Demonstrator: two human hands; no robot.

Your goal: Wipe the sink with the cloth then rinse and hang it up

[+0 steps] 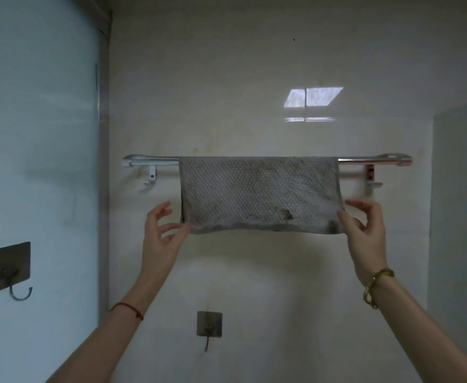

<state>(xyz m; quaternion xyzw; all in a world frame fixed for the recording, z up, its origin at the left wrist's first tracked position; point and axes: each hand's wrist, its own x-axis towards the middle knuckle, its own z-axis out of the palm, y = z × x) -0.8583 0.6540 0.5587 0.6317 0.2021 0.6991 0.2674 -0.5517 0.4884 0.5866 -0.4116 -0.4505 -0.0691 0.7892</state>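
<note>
A grey dotted cloth (257,192) with dark stains hangs folded over a chrome towel bar (150,161) on the tiled wall. My left hand (161,233) is at the cloth's lower left corner with its fingers spread; only the thumb tip touches the hem. My right hand (365,230) is at the lower right corner, the thumb lying on the front of the cloth and the fingers curled behind its edge, pinching it. The sink is out of view.
Small hooks hang under both ends of the bar. A stick-on hook (209,326) sits on the wall below the cloth, and another stick-on hook (7,269) is on the glass panel at left. A wall corner juts out at right (459,217).
</note>
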